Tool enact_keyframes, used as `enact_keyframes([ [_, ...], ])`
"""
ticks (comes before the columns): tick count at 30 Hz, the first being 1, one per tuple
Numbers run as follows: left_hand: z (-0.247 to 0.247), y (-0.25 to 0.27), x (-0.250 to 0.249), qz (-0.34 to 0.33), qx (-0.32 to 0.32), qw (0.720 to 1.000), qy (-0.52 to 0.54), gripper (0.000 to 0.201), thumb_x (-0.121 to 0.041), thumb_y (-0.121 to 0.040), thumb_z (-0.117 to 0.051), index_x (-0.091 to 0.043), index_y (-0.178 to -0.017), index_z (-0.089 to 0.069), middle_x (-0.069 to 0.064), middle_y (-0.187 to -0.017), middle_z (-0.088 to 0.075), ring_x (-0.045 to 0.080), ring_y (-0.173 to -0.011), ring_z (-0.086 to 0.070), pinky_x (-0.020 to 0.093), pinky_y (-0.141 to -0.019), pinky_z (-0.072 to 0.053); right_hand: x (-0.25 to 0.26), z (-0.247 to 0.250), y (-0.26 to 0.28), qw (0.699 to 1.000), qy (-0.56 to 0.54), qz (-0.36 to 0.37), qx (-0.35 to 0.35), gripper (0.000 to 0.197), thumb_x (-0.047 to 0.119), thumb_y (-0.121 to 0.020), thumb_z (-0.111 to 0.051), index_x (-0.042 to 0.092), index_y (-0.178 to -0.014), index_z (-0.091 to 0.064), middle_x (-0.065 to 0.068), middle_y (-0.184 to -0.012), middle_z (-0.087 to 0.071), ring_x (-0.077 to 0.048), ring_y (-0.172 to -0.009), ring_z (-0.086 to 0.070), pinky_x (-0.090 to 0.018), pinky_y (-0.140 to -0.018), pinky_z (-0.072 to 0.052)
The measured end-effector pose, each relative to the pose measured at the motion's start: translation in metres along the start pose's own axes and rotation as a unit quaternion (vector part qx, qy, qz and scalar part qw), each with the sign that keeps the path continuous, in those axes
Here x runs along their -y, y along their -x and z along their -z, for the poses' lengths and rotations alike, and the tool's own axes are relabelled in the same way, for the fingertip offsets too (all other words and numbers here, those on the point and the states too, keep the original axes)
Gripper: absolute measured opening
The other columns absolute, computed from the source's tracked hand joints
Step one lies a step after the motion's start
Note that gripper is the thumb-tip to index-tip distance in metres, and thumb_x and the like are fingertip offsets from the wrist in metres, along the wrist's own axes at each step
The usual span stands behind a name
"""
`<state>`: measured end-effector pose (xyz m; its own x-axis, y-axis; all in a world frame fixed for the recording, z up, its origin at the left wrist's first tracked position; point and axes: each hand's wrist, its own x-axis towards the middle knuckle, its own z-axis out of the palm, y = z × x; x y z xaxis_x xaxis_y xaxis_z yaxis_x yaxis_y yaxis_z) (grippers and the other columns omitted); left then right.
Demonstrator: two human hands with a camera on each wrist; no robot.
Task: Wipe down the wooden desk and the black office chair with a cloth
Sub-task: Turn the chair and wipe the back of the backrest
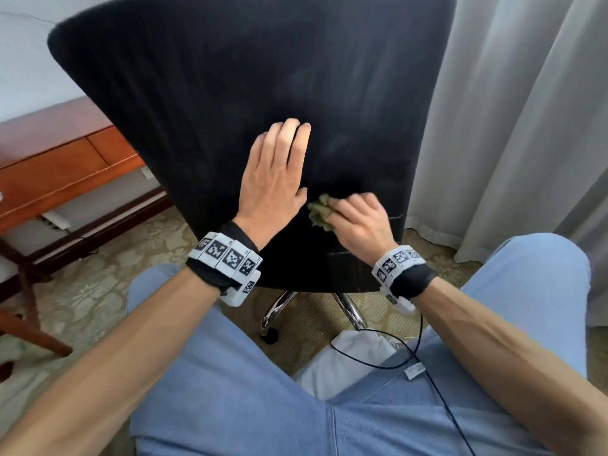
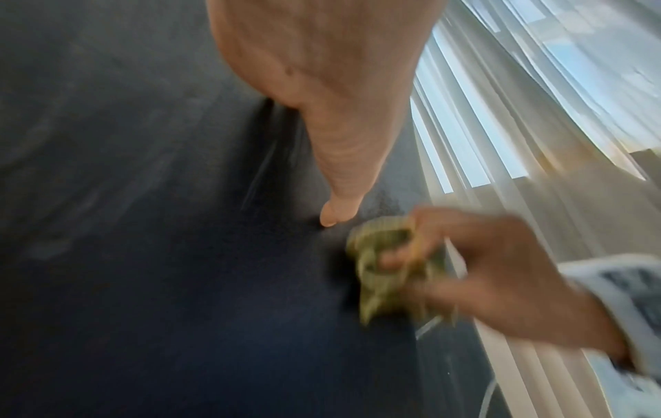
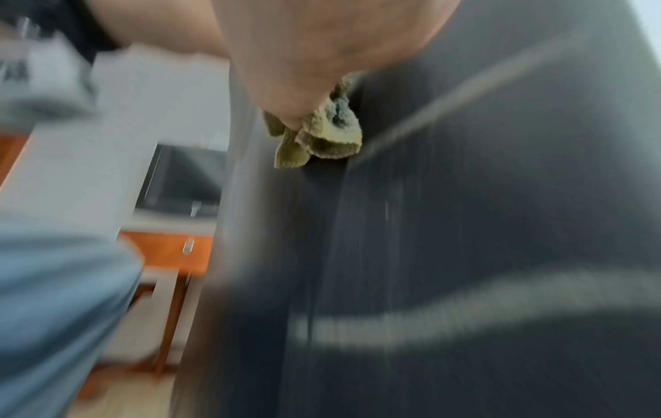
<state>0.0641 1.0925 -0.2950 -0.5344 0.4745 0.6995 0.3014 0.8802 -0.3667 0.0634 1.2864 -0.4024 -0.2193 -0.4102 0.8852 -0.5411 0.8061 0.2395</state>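
Observation:
The black office chair (image 1: 230, 93) fills the middle of the head view, its fabric back facing me. My left hand (image 1: 274, 172) lies flat on that back with straight fingers. Just to its right, my right hand (image 1: 358, 218) grips a bunched green cloth (image 1: 320, 212) and holds it against the lower chair back. The left wrist view shows the cloth (image 2: 386, 274) crumpled in the right hand's curled fingers, beside my left thumb (image 2: 339, 198). In the right wrist view the cloth (image 3: 322, 135) hangs below my palm against the dark fabric. The wooden desk (image 1: 56, 159) stands at the left.
Grey curtains (image 1: 510, 126) hang close to the chair's right side. The chair's chrome base (image 1: 283, 307) stands on patterned carpet near my knees. A power strip (image 1: 56, 220) lies under the desk. A white bag (image 1: 355, 360) and a black cable (image 1: 418, 353) lie between my legs.

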Motion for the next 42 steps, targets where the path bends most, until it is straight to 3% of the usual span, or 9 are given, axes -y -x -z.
enact_keyframes([
  [3,0.000,0.002,0.007,-0.016,-0.013,1.000,0.019,0.104,-0.032,-0.074,-0.087,-0.004,-0.156,-0.029,0.017,-0.154,-0.041,0.031,-0.141,-0.034,0.044,-0.121,-0.033,-0.021,0.031,-0.049,0.982,0.035,-0.105,-0.154,0.014,0.013,-0.091,-0.075,0.016,-0.078,-0.075,0.003,-0.100,-0.075,-0.023,-0.076,-0.063,-0.037,-0.070,-0.045],
  [7,0.001,0.003,0.014,0.007,-0.034,0.999,0.030,0.093,-0.030,-0.077,-0.084,0.000,-0.151,-0.036,0.019,-0.152,-0.042,0.032,-0.138,-0.037,0.044,-0.117,-0.038,-0.025,0.032,-0.080,0.949,0.025,-0.208,-0.236,0.015,0.012,-0.086,-0.081,0.013,-0.073,-0.075,0.002,-0.093,-0.074,-0.019,-0.081,-0.059,-0.037,-0.070,-0.044],
  [15,0.003,0.005,0.013,0.016,-0.006,1.000,0.019,0.108,-0.033,-0.073,-0.085,0.002,-0.157,-0.026,0.019,-0.158,-0.033,0.033,-0.147,-0.029,0.044,-0.122,-0.030,0.008,-0.003,-0.039,0.996,0.041,-0.037,-0.075,0.017,0.013,-0.095,-0.071,0.020,-0.080,-0.075,0.003,-0.109,-0.076,-0.023,-0.076,-0.065,-0.036,-0.068,-0.047],
  [22,0.003,0.009,-0.012,-0.011,0.010,1.000,0.025,0.110,-0.035,-0.072,-0.088,0.000,-0.157,-0.026,0.019,-0.161,-0.031,0.032,-0.147,-0.028,0.044,-0.120,-0.033,-0.068,0.057,-0.058,0.892,0.080,-0.360,-0.262,0.015,0.012,-0.081,-0.079,0.011,-0.073,-0.066,0.001,-0.085,-0.067,-0.021,-0.078,-0.054,-0.032,-0.073,-0.038],
  [27,0.000,-0.013,-0.049,-0.020,-0.001,0.999,0.031,0.095,-0.018,-0.077,-0.082,-0.002,-0.156,-0.031,0.016,-0.157,-0.038,0.030,-0.141,-0.037,0.042,-0.114,-0.039,-0.035,0.025,-0.008,0.901,0.060,-0.393,-0.174,0.018,0.011,-0.085,-0.076,0.009,-0.074,-0.061,-0.003,-0.082,-0.061,-0.021,-0.075,-0.050,-0.037,-0.070,-0.043],
  [34,-0.006,-0.034,-0.056,-0.043,0.026,0.997,-0.065,0.089,-0.008,-0.085,-0.064,-0.005,-0.161,-0.018,0.009,-0.161,-0.034,0.024,-0.142,-0.040,0.037,-0.117,-0.035,-0.029,0.008,0.033,0.953,0.057,-0.294,-0.039,0.002,0.008,-0.087,-0.069,0.009,-0.085,-0.068,-0.002,-0.098,-0.071,-0.024,-0.084,-0.060,-0.037,-0.074,-0.046],
  [36,-0.007,-0.038,-0.058,-0.057,0.040,0.994,-0.081,0.095,-0.010,-0.083,-0.069,-0.006,-0.162,-0.017,0.007,-0.162,-0.032,0.022,-0.144,-0.038,0.035,-0.119,-0.033,-0.053,0.006,0.033,0.905,0.062,-0.408,-0.099,0.005,0.006,-0.085,-0.068,0.010,-0.083,-0.066,-0.003,-0.097,-0.070,-0.024,-0.084,-0.058,-0.037,-0.074,-0.048],
  [40,-0.004,-0.049,-0.068,-0.081,0.057,0.989,-0.107,0.100,-0.016,-0.083,-0.073,-0.004,-0.163,-0.014,0.005,-0.166,-0.026,0.020,-0.149,-0.033,0.033,-0.123,-0.029,-0.109,0.007,0.025,0.707,-0.021,-0.672,-0.218,0.022,0.028,-0.090,-0.071,0.019,-0.076,-0.058,0.003,-0.079,-0.064,-0.009,-0.070,-0.052,-0.039,-0.078,-0.052],
  [42,-0.006,-0.055,-0.074,-0.087,0.063,0.988,-0.110,0.100,-0.018,-0.084,-0.073,-0.004,-0.163,-0.013,0.006,-0.167,-0.024,0.020,-0.151,-0.030,0.033,-0.124,-0.027,-0.110,0.003,0.018,0.713,-0.049,-0.660,-0.231,0.027,0.033,-0.090,-0.074,0.018,-0.074,-0.057,0.007,-0.074,-0.060,-0.005,-0.064,-0.050,-0.031,-0.072,-0.051],
])
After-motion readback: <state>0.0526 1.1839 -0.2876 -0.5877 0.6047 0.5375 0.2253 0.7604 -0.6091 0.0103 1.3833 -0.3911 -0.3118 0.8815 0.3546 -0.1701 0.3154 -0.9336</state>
